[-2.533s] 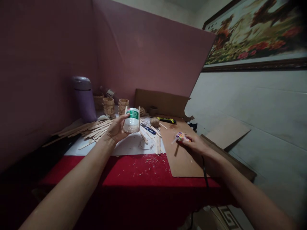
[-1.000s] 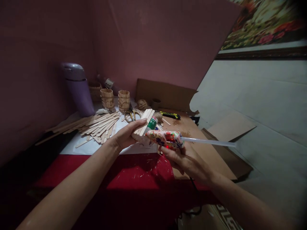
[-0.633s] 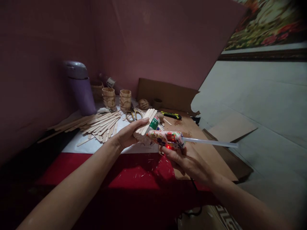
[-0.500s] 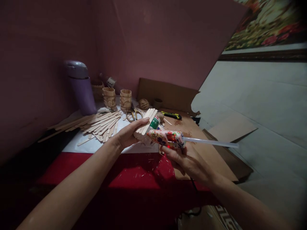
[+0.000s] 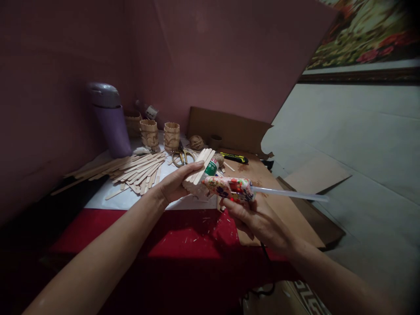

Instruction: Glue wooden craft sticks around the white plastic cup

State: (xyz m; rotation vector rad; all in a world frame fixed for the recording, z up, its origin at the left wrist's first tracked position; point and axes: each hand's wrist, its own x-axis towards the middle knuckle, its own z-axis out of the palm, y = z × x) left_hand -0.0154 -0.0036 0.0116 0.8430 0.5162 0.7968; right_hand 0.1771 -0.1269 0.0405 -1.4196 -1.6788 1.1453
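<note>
My left hand (image 5: 175, 181) is closed around a clear plastic bottle with a green label (image 5: 211, 167). Several pale craft sticks (image 5: 202, 165) lie side by side along the bottle, and my thumb presses on them. In my right hand (image 5: 252, 218) is a flower-patterned glue gun (image 5: 231, 188), gripped by its handle, which my fingers partly hide. A long translucent glue stick (image 5: 292, 192) juts from its back end. The gun's nozzle points left, close to the bottle and the lower ends of the sticks; whether it touches them I cannot tell.
Loose craft sticks (image 5: 141, 173) are heaped on white paper at the left. Behind stand a purple flask (image 5: 113, 127), stick-covered cups (image 5: 171, 136), scissors (image 5: 182, 158) and a twine ball (image 5: 196, 142). A yellow-black utility knife (image 5: 234, 158) lies on cardboard (image 5: 278, 205).
The glue gun has shifted very slightly, its back end and glue stick a little to the right. My left hand holds the bottle and sticks as before.
</note>
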